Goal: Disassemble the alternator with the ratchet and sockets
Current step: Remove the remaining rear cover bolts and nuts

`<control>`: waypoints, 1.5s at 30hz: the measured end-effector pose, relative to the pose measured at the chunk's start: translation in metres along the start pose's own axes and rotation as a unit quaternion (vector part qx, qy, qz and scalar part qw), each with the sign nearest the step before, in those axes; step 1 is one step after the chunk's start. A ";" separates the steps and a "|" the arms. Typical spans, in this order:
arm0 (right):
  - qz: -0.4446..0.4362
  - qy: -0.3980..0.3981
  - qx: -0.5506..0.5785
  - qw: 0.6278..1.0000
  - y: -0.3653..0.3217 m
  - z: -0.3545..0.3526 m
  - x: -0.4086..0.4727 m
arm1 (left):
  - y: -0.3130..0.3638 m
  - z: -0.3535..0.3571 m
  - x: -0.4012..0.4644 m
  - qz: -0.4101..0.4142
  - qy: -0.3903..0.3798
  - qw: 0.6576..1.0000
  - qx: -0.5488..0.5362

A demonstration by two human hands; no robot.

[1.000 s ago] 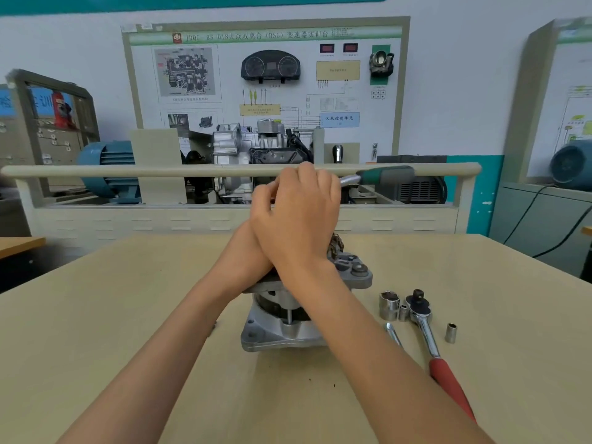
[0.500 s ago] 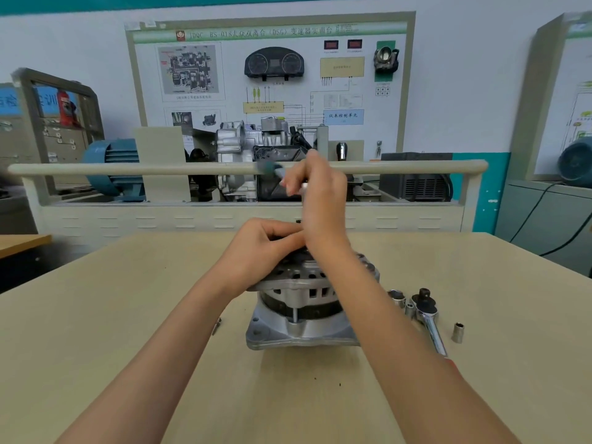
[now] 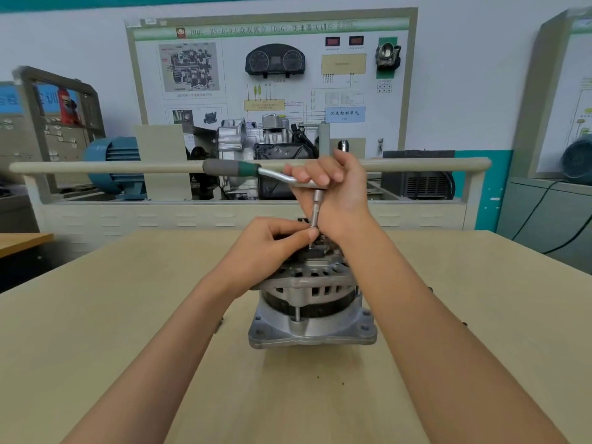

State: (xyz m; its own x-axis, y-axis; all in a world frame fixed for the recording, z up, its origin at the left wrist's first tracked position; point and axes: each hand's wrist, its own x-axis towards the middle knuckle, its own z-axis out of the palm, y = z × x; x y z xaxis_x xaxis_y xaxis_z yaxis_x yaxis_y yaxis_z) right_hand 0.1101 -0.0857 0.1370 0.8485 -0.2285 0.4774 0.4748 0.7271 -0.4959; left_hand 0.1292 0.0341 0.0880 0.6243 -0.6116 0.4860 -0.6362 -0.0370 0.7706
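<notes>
The silver alternator (image 3: 309, 310) stands upright on its flange in the middle of the wooden table (image 3: 96, 347). My right hand (image 3: 333, 193) grips the head of a ratchet (image 3: 246, 169) whose grey-green handle points left. A slim socket extension (image 3: 316, 209) drops from the ratchet head to the alternator's top. My left hand (image 3: 269, 248) rests on the alternator's top and pinches the lower end of the extension between thumb and fingers. The fastener under the socket is hidden.
Behind the table runs a beige rail (image 3: 96, 167) in front of a training stand with a gearbox (image 3: 256, 149) and a blue motor (image 3: 112, 165). My right forearm covers the table to the alternator's right.
The ratchet handle has swung from the right side to the left. My right hand has lifted, showing the extension, and my left hand now pinches its lower end. The view has shifted, hiding the loose tools.
</notes>
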 end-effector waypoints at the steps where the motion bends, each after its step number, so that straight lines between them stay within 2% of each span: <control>1: -0.017 -0.002 0.001 1.000 0.001 0.000 -0.001 | -0.001 0.000 0.000 0.000 0.000 1.000 0.001; 3: -0.102 0.011 -0.129 0.986 0.007 0.004 -0.007 | 0.001 -0.001 -0.001 0.000 -0.004 1.000 0.005; 4: -0.178 0.025 -0.263 0.948 0.013 0.006 -0.012 | 0.002 -0.001 -0.002 -0.002 -0.004 1.000 0.005; 5: -0.271 0.035 -0.423 0.864 0.021 0.006 -0.018 | 0.001 -0.001 -0.002 -0.002 0.005 1.000 0.009; 6: -0.351 0.045 -0.576 0.737 0.029 0.006 -0.023 | -0.001 -0.002 -0.001 -0.006 0.025 1.000 0.018; 7: -0.395 0.070 -0.693 0.599 0.037 0.005 -0.026 | -0.003 -0.003 0.000 -0.009 0.044 0.999 0.031; 8: -0.404 0.110 -0.763 0.493 0.043 0.005 -0.027 | -0.003 -0.003 0.001 -0.012 0.054 0.998 0.040; 9: -0.398 0.145 -0.790 0.443 0.046 0.006 -0.028 | -0.004 -0.003 0.001 -0.013 0.059 0.997 0.045; 10: -0.392 0.162 -0.789 0.445 0.047 0.008 -0.028 | -0.004 -0.002 0.001 -0.011 0.057 0.997 0.043; 11: -0.386 0.157 -0.767 0.488 0.045 0.010 -0.026 | -0.003 -0.002 0.001 -0.008 0.049 0.998 0.038; 12: -0.375 0.137 -0.724 0.563 0.041 0.011 -0.024 | -0.001 -0.002 0.000 -0.006 0.034 0.999 0.027; 13: -0.343 0.106 -0.664 0.656 0.035 0.014 -0.021 | 0.001 -0.003 -0.002 -0.004 0.015 1.000 0.018; 15: -0.222 0.046 -0.493 0.840 0.021 0.017 -0.014 | 0.002 -0.003 -0.002 0.002 -0.020 1.000 0.000; 16: -0.149 0.021 -0.383 0.911 0.015 0.016 -0.010 | 0.002 -0.002 -0.001 0.005 -0.025 1.000 -0.011; 17: -0.074 -0.006 -0.261 0.963 0.009 0.015 -0.008 | 0.001 -0.002 -0.001 0.004 -0.017 1.000 -0.018; 18: -0.013 -0.028 -0.155 0.987 0.005 0.012 -0.006 | -0.001 -0.002 0.000 0.001 -0.004 1.000 -0.023; 19: 0.016 -0.041 -0.097 0.994 0.002 0.010 -0.005 | -0.001 -0.002 0.000 0.002 0.006 1.000 -0.027; 20: 0.008 -0.042 -0.097 0.994 0.003 0.009 -0.005 | -0.001 -0.001 0.000 0.001 0.012 0.999 -0.030; 21: -0.033 -0.030 -0.147 0.988 0.007 0.010 -0.007 | -0.001 -0.001 -0.001 0.002 0.013 0.999 -0.032; 22: -0.102 -0.010 -0.229 0.968 0.014 0.012 -0.011 | 0.001 -0.001 -0.002 0.003 0.014 0.999 -0.029; 23: -0.191 0.012 -0.333 0.924 0.022 0.013 -0.016 | 0.002 -0.001 -0.003 0.001 0.019 1.000 -0.021; 24: -0.287 0.037 -0.451 0.845 0.031 0.012 -0.021 | 0.001 -0.002 -0.003 -0.005 0.033 0.999 -0.005; 25: -0.360 0.064 -0.571 0.735 0.038 0.011 -0.025 | 0.000 -0.002 -0.002 -0.011 0.049 0.999 0.014; 26: -0.393 0.097 -0.677 0.614 0.045 0.010 -0.026 | -0.001 -0.003 0.000 -0.016 0.064 0.997 0.029; 27: -0.388 0.134 -0.750 0.518 0.049 0.010 -0.026 | -0.001 -0.003 0.001 -0.023 0.074 0.996 0.039; 28: -0.372 0.160 -0.785 0.469 0.051 0.011 -0.025 | -0.002 -0.003 0.003 -0.026 0.079 0.996 0.044; 29: -0.365 0.172 -0.788 0.464 0.051 0.012 -0.024 | -0.003 -0.003 0.003 -0.028 0.079 0.995 0.046; 30: -0.364 0.170 -0.770 0.496 0.048 0.013 -0.023 | -0.003 -0.003 0.003 -0.028 0.069 0.996 0.040; 31: -0.362 0.156 -0.736 0.551 0.045 0.015 -0.022 | -0.001 -0.003 0.002 -0.029 0.055 0.998 0.030; 33: -0.304 0.103 -0.626 0.711 0.034 0.018 -0.017 | 0.001 -0.003 0.000 -0.019 0.017 1.000 0.015; 35: -0.173 0.050 -0.458 0.870 0.020 0.019 -0.010 | 0.002 -0.003 0.000 -0.005 -0.020 1.000 0.002; 36: -0.098 0.023 -0.359 0.928 0.015 0.018 -0.007 | 0.001 -0.003 0.000 -0.002 -0.024 1.000 -0.004; 37: -0.041 0.008 -0.268 0.963 0.011 0.017 -0.005 | 0.000 -0.003 0.000 -0.005 -0.019 1.000 -0.013; 38: -0.015 0.008 -0.208 0.978 0.009 0.015 -0.004 | -0.001 -0.003 0.000 -0.006 -0.013 1.000 -0.016; 39: -0.023 0.015 -0.197 0.980 0.009 0.013 -0.004 | 0.000 -0.003 0.000 -0.009 -0.010 1.000 -0.017; 40: -0.065 0.028 -0.238 0.969 0.012 0.013 -0.007 | 0.000 -0.002 0.000 -0.009 -0.009 1.000 -0.016; 41: -0.138 0.039 -0.318 0.937 0.018 0.013 -0.013 | 0.001 -0.002 -0.001 -0.012 -0.009 1.000 -0.014; 42: -0.227 0.048 -0.435 0.870 0.024 0.011 -0.020 | 0.001 -0.002 -0.001 -0.015 -0.001 1.000 -0.002; 43: -0.308 0.064 -0.570 0.759 0.031 0.008 -0.027 | 0.002 -0.002 0.000 -0.023 0.015 1.000 0.013; 45: -0.366 0.129 -0.778 0.495 0.041 0.002 -0.037 | 0.000 -0.002 0.003 -0.038 0.041 0.998 0.040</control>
State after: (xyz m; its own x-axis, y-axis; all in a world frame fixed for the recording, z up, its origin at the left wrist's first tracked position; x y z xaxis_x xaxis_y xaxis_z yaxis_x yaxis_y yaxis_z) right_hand 0.0978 -0.0462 0.1012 0.2227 -0.2832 0.9329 0.1125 -0.9430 -0.3131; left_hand 0.1322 0.0341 0.0898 0.7046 -0.5381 0.4626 -0.6184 -0.1460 0.7722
